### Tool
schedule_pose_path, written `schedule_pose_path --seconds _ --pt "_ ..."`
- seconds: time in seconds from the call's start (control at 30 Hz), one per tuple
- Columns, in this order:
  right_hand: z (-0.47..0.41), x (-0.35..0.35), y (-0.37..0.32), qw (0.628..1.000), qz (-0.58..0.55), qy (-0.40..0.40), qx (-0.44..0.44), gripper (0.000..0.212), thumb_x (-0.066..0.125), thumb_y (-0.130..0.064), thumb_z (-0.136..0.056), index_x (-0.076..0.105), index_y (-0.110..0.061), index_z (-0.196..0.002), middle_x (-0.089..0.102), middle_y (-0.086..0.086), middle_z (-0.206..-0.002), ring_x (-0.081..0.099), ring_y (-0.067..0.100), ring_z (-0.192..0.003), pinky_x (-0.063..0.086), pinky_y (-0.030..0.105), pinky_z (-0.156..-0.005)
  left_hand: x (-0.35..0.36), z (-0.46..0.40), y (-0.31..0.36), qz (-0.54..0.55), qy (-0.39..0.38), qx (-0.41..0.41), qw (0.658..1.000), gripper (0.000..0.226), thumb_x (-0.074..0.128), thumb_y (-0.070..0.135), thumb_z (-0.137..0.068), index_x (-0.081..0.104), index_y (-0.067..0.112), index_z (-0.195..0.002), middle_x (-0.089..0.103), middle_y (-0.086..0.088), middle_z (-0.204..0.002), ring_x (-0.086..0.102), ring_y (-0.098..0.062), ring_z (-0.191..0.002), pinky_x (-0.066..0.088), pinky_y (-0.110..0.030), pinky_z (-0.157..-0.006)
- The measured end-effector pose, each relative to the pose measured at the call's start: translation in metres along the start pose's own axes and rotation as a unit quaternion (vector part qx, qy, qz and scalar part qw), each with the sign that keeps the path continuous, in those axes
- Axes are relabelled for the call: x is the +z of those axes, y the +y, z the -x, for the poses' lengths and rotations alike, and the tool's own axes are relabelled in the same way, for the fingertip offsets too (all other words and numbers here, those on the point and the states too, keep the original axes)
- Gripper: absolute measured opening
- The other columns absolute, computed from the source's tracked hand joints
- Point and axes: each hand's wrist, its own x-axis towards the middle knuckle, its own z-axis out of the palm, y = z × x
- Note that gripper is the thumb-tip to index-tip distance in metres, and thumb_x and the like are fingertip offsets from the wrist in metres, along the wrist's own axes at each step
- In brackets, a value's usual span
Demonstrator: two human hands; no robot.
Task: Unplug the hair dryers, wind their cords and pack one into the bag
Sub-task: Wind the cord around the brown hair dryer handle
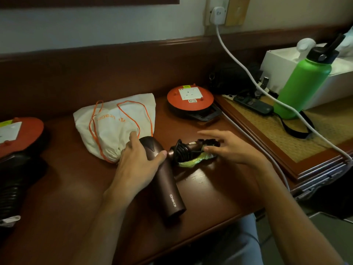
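A brown hair dryer lies on the wooden desk, its barrel pointing toward me. Its folded handle sticks out to the right with the black cord wound round it. My left hand grips the rear of the dryer body, thumb on the barrel and fingers over the back end. My right hand hovers over the handle with fingers stretched out, its thumb touching the handle's end. A white drawstring bag with orange cords lies bulging just behind the dryer. Its contents are hidden.
A crumpled green wrapper lies under the handle. Red cord reels sit at the back and far left. A white cable runs from a wall plug across a woven tray holding a green bottle.
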Motion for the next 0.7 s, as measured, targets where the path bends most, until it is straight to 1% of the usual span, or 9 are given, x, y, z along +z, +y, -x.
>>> schedule_pose_path --seconds 0.07,0.13,0.2,0.27,0.33,0.43,0.53,0.63,0.7 --pt "0.009 -0.001 0.014 1.000 -0.014 0.008 -0.002 0.042 0.068 -0.026 -0.095 0.058 -0.032 -0.136 0.057 -0.008 -0.134 0.057 0.009 -0.117 0.048 0.031 -0.103 0.001 -0.012 0.008 -0.005 -0.017 0.010 1.000 0.101 0.075 0.048 -0.088 0.014 0.011 -0.160 0.036 -0.015 -0.162 0.038 -0.035 -0.146 0.038 -0.044 -0.113" --pt "0.023 0.000 0.029 0.999 -0.024 0.047 0.000 0.036 0.068 -0.027 -0.095 0.061 -0.031 -0.130 0.059 -0.006 -0.127 0.055 0.001 -0.112 0.045 0.021 -0.097 0.007 -0.029 0.018 -0.014 -0.038 0.024 0.999 0.092 0.077 0.047 -0.087 0.026 0.010 -0.154 0.043 -0.014 -0.155 0.046 -0.034 -0.140 0.043 -0.040 -0.104" --pt "0.038 0.002 0.043 0.995 -0.017 0.096 0.009 0.038 0.070 -0.029 -0.093 0.063 -0.030 -0.130 0.061 -0.006 -0.123 0.054 0.000 -0.112 0.045 0.027 -0.099 0.013 -0.050 0.029 -0.025 -0.066 0.049 0.996 0.081 0.079 0.048 -0.085 0.038 0.011 -0.145 0.052 -0.012 -0.144 0.055 -0.029 -0.126 0.042 -0.033 -0.090" --pt "0.054 0.009 0.054 0.989 -0.001 0.145 0.025 0.042 0.072 -0.032 -0.090 0.064 -0.029 -0.131 0.061 -0.008 -0.122 0.056 0.008 -0.113 0.046 0.036 -0.102 0.020 -0.070 0.043 -0.039 -0.096 0.075 0.992 0.076 0.081 0.048 -0.083 0.045 0.014 -0.139 0.057 -0.009 -0.137 0.056 -0.021 -0.112 0.040 -0.030 -0.085" --pt "0.068 0.016 0.059 0.980 0.005 0.197 0.040 0.043 0.074 -0.033 -0.089 0.066 -0.027 -0.131 0.061 -0.007 -0.122 0.056 0.012 -0.115 0.045 0.034 -0.100 0.027 -0.089 0.057 -0.051 -0.134 0.106 0.984 0.076 0.081 0.049 -0.082 0.046 0.017 -0.142 0.057 -0.007 -0.140 0.055 -0.019 -0.112 0.042 -0.030 -0.086" --pt "0.083 0.024 0.061 0.962 0.030 0.263 0.067 0.044 0.074 -0.036 -0.089 0.067 -0.025 -0.130 0.060 -0.004 -0.120 0.055 0.013 -0.113 0.042 0.028 -0.094 0.037 -0.109 0.079 -0.078 -0.175 0.146 0.970 0.081 0.080 0.051 -0.083 0.046 0.020 -0.150 0.054 -0.006 -0.149 0.056 -0.024 -0.128 0.041 -0.028 -0.091" --pt "0.090 0.034 0.059 0.943 0.042 0.313 0.101 0.044 0.073 -0.039 -0.089 0.065 -0.025 -0.130 0.054 -0.004 -0.118 0.050 0.013 -0.112 0.041 0.029 -0.090 0.048 -0.120 0.100 -0.082 -0.199 0.177 0.960 0.075 0.079 0.043 -0.087 0.048 0.019 -0.151 0.056 -0.007 -0.149 0.055 -0.026 -0.132 0.041 -0.028 -0.096" --pt "0.094 0.043 0.058 0.925 0.042 0.357 0.120 0.045 0.072 -0.039 -0.090 0.065 -0.022 -0.131 0.053 0.000 -0.118 0.048 0.017 -0.115 0.038 0.029 -0.091 0.062 -0.123 0.115 -0.081 -0.202 0.203 0.955 0.072 0.077 0.039 -0.090 0.048 0.018 -0.152 0.056 -0.010 -0.149 0.054 -0.028 -0.135 0.042 -0.033 -0.104" --pt "0.095 0.047 0.058 0.919 0.041 0.372 0.127 0.045 0.072 -0.038 -0.091 0.065 -0.019 -0.131 0.054 0.004 -0.119 0.048 0.020 -0.117 0.036 0.029 -0.092 0.069 -0.123 0.116 -0.075 -0.182 0.221 0.955 0.067 0.076 0.040 -0.091 0.051 0.018 -0.149 0.060 -0.009 -0.145 0.056 -0.028 -0.132 0.043 -0.032 -0.100"
